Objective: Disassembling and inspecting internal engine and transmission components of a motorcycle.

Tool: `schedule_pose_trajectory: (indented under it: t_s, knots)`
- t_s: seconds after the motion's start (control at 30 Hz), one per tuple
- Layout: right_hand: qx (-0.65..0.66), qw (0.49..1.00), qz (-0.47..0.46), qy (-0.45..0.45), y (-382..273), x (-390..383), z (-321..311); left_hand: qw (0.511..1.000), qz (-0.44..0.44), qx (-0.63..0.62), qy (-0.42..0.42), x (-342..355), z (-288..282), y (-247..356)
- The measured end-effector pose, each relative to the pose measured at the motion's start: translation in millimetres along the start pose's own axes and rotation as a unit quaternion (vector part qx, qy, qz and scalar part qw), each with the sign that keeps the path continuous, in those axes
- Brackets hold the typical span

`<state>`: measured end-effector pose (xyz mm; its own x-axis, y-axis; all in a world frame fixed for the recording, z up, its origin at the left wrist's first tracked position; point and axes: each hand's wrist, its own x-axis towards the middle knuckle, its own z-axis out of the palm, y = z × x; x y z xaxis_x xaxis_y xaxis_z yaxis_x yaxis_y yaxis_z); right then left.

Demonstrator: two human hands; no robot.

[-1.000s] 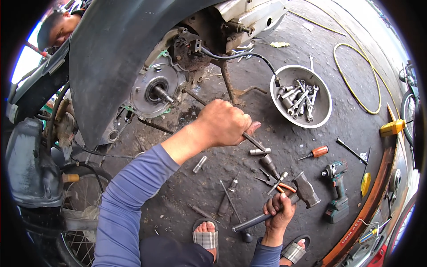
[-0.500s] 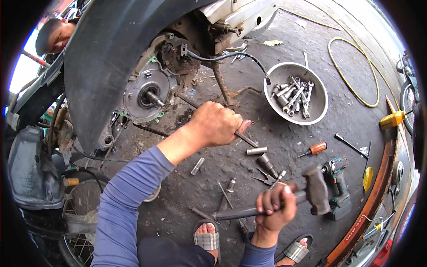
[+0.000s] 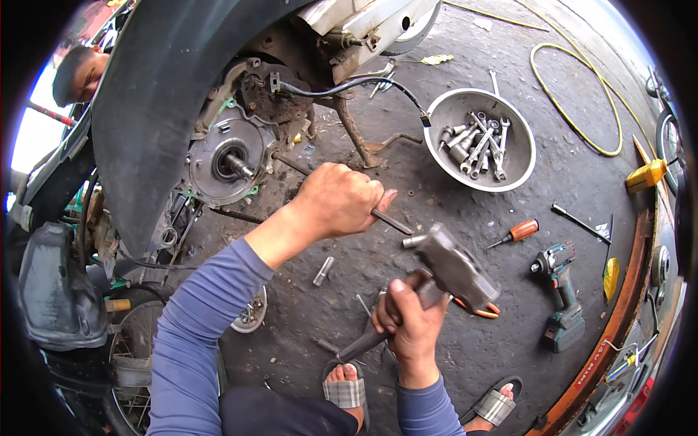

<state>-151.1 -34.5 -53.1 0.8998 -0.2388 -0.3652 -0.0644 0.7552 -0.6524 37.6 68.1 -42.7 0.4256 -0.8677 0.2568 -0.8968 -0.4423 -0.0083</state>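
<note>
My left hand point(image 3: 338, 202) is wrapped round a long metal rod point(image 3: 392, 220). The rod's far end rests against the edge of a round metal engine cover point(image 3: 207, 178), beside its protruding shaft point(image 3: 238, 166); its near end sticks out past my thumb. My right hand point(image 3: 411, 320) grips the handle of a sledgehammer just below its head. The heavy hammer head point(image 3: 459, 267) hangs a short way from the rod's near end, apart from it, and hides some of the tools on the ground. The motorbike's dark body panel point(image 3: 156, 109) overhangs the cover.
A metal bowl point(image 3: 533, 138) holds wrenches and sockets. On the ground lie a screwdriver point(image 3: 522, 230), a cordless impact driver point(image 3: 563, 298), a loose socket point(image 3: 323, 271) and a yellow bottle point(image 3: 646, 176). A yellow hose point(image 3: 536, 73) curves behind. Another person point(image 3: 80, 75) is at the far left.
The hammer has swung left and up, its head now closer to the rod's near end. My left hand still holds the rod at the cover; the view has shifted slightly.
</note>
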Motion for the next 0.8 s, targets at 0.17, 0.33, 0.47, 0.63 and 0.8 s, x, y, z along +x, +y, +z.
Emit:
schedule_pose_trajectory:
  t_s: [0.17,0.33,0.47,0.63,0.8]
  knots:
    - [0.031,0.999,-0.019,0.0,-7,-1,-11,1.0,-0.002,0.003,-0.004,-2,-1,-2]
    - [0.274,0.893,-0.352,0.062,-37,-12,-39,1.0,-0.002,0.006,-0.015,-1,-5,-2]
    - [-0.152,0.986,-0.024,0.066,32,0,-1,1.0,0.012,-0.012,0.019,9,-8,4]
    - [-0.007,0.991,0.055,0.118,47,9,-43,0.999,0.009,-0.033,0.012,12,-17,24]
    - [0.04,0.987,0.007,0.154,27,-2,-59,0.999,-0.011,-0.03,0.002,14,-8,10]
